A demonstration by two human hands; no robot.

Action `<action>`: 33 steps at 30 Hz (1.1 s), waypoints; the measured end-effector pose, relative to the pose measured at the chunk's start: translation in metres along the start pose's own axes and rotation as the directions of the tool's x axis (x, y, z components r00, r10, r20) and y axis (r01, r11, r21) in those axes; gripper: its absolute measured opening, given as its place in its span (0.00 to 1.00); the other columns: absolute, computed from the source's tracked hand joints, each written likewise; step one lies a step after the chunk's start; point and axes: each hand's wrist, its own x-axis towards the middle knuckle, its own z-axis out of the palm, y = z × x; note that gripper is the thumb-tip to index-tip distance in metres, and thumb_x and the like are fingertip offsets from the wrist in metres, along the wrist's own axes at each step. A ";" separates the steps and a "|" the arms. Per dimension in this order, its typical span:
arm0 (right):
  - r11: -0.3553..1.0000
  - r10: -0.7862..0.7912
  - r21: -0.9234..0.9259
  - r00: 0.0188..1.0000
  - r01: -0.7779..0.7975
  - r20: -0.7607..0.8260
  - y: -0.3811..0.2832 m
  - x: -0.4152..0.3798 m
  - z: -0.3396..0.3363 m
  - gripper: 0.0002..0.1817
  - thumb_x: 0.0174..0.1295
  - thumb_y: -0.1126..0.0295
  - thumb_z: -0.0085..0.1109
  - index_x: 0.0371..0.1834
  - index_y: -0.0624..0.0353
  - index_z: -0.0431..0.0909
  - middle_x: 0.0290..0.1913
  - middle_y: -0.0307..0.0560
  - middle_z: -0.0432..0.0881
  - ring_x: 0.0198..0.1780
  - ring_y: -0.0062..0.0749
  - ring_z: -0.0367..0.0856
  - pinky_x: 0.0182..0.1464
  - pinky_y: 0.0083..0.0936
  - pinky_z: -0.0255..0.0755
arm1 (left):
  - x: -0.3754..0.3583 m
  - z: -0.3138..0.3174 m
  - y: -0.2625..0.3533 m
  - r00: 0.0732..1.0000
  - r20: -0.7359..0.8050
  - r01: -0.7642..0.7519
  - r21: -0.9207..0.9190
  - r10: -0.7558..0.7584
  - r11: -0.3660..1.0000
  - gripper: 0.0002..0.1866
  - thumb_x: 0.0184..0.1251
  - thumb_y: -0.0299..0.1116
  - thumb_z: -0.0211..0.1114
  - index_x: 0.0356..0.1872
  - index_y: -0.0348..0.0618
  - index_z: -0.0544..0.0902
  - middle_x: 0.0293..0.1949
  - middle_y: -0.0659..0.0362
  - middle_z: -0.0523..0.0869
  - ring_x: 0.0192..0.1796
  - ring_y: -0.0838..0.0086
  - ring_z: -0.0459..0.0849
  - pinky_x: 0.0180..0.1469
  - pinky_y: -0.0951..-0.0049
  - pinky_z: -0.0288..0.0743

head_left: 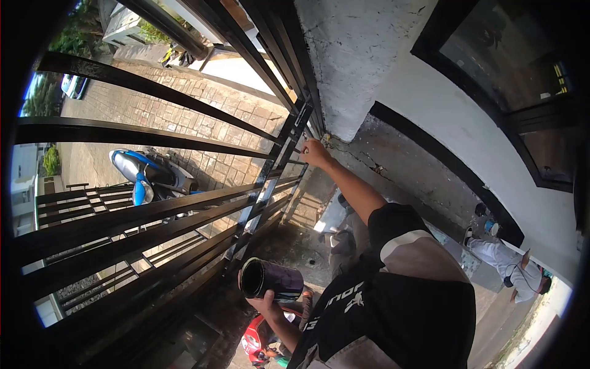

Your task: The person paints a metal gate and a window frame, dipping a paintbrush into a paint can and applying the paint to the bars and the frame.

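My left hand (265,304), low in the view, is wrapped around a dark cylindrical can (273,280) with a purplish side. The can is tilted, and its open mouth shows a black inside. My right hand (315,153) is stretched out to the black metal gate (261,190), close to its upright frame bar near the wall. Its fingers are curled together; what they hold is too small and hidden to name. Pale, worn or shiny patches show on the gate's frame bar.
Beyond the bars stand a blue and white motorbike (144,175) and brick paving (215,104). A red motorbike (255,338) is below the can. A person in white (510,264) is at the right, by the wall (442,104) and dark-framed window (522,111).
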 end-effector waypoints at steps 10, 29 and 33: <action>0.939 0.341 -0.032 0.938 -0.343 -0.054 0.064 -0.230 0.042 0.10 0.54 0.70 0.66 0.35 0.61 0.76 0.43 0.60 0.71 0.44 0.56 0.77 0.47 0.48 0.74 | 0.016 -0.008 -0.024 0.995 0.099 0.037 -0.111 -0.026 0.993 0.55 0.46 0.52 0.80 0.72 0.32 0.63 0.64 0.51 0.74 0.64 0.64 0.74 0.68 0.62 0.67; 0.998 -0.024 -0.068 0.996 0.019 -0.084 0.004 -0.123 -0.025 0.15 0.62 0.80 0.56 0.52 0.66 0.76 0.52 0.53 0.65 0.49 0.46 0.77 0.51 0.38 0.73 | 0.033 -0.002 -0.059 0.980 0.200 0.044 -0.165 -0.010 0.985 0.48 0.54 0.45 0.77 0.70 0.32 0.61 0.63 0.49 0.73 0.61 0.63 0.75 0.64 0.59 0.70; 0.995 -0.098 -0.025 0.995 0.098 0.006 -0.018 -0.110 -0.025 0.22 0.55 0.86 0.53 0.56 0.66 0.75 0.58 0.54 0.68 0.59 0.50 0.74 0.57 0.37 0.72 | 0.026 0.011 -0.037 0.994 0.106 -0.020 -0.164 0.037 0.986 0.49 0.50 0.48 0.78 0.69 0.32 0.64 0.61 0.52 0.76 0.59 0.66 0.77 0.64 0.64 0.69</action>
